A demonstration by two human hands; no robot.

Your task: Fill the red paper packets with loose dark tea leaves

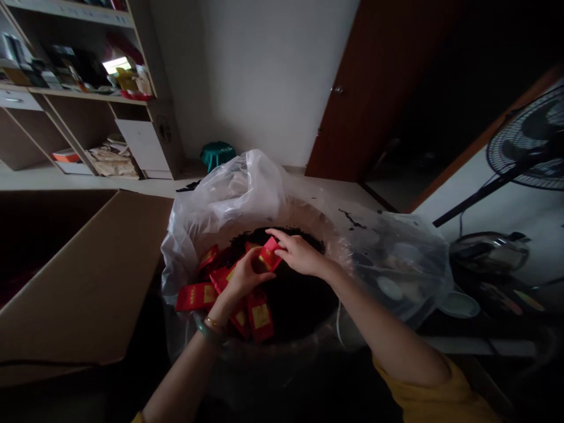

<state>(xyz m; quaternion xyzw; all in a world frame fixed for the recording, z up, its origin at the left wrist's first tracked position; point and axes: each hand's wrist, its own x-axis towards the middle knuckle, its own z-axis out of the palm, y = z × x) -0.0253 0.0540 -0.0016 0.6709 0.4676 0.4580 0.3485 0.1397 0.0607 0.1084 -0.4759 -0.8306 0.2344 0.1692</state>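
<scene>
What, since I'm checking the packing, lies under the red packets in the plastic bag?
The red packets rest on dark loose leaves, perhaps tea, inside the clear plastic bag. Whatever lies beneath them is covered, and the bag's bottom cannot be seen.

"How's the light?"

"Dim overall. The white wall [273, 76] beyond the left hand [244, 273] and right hand [299, 252] is the palest area, and a small patch of glare burns out on the shelves [83, 94] far to their left."

"Shadows?"

"Heavy. The dark heap [295, 311] just below the hands sinks almost to black, and the doorway [445, 76] far to their right is nearly lost."

"Sharp?"

"Reasonably, but the wide view bends the shelves and the standing fan [529, 141] at the edges."
</scene>
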